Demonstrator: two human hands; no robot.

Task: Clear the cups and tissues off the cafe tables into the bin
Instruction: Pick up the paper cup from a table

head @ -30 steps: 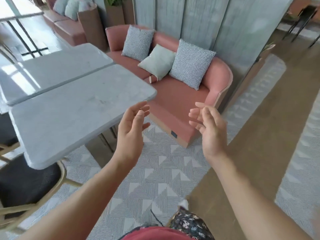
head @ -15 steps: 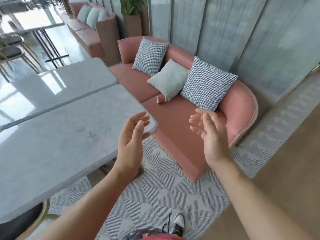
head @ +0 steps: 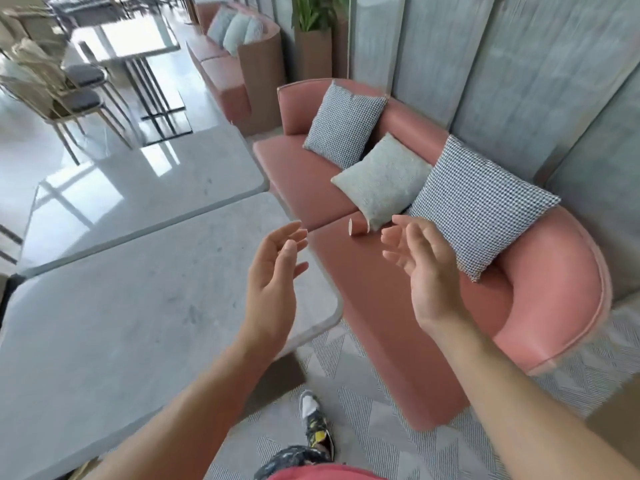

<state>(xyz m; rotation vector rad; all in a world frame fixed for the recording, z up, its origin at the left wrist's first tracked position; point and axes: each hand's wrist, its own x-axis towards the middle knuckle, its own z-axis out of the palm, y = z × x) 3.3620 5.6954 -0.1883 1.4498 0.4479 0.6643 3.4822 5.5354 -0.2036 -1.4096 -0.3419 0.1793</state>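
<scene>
On the pink sofa (head: 381, 323) seat, at twelve o'clock from the person's raised hands, a small paper cup (head: 358, 226) lies on its side, one end against the corner of the pale green cushion (head: 381, 181). The left hand (head: 273, 271), at eight o'clock of the cup over the marble table (head: 138, 306) corner, and the right hand (head: 422, 268), at four o'clock, face palm to palm, fingers loosely spread, holding nothing
</scene>
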